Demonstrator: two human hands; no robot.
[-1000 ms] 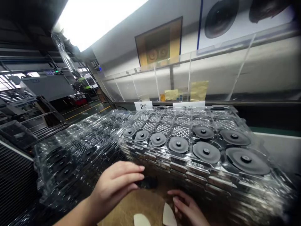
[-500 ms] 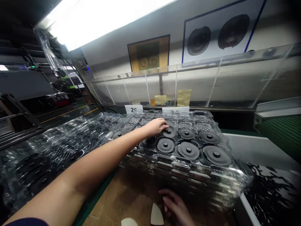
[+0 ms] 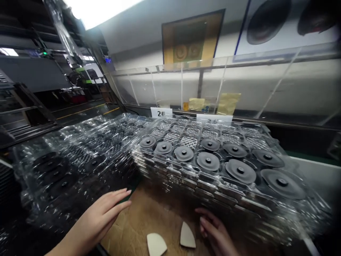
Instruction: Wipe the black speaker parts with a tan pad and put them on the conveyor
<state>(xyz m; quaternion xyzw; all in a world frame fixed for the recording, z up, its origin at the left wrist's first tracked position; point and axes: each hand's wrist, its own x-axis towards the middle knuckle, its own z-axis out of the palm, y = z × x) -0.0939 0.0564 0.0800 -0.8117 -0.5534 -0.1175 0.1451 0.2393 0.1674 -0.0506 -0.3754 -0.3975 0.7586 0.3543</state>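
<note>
My left hand is off the trays, above the brown work surface, with its fingers stretched out and nothing in them. Low on the right, my right hand hovers by the front of the tray stack, its fingers loosely bent and apart. No object shows in it. Between the hands lie two cream wedge-shaped pieces, the pointed one closer to my right hand. Round black discs with a centre knob sit in the front pockets of the stacked clear plastic trays.
To the left stands another stack of clear trays with a few black discs. A white card marked 2# stands behind the trays. Yellowish paper notes are at the clear panel, with framed pictures above.
My left hand has left a disc in the tray and drawn back toward me, down to the left. The view has turned a little left. My right hand keeps its pose.
</note>
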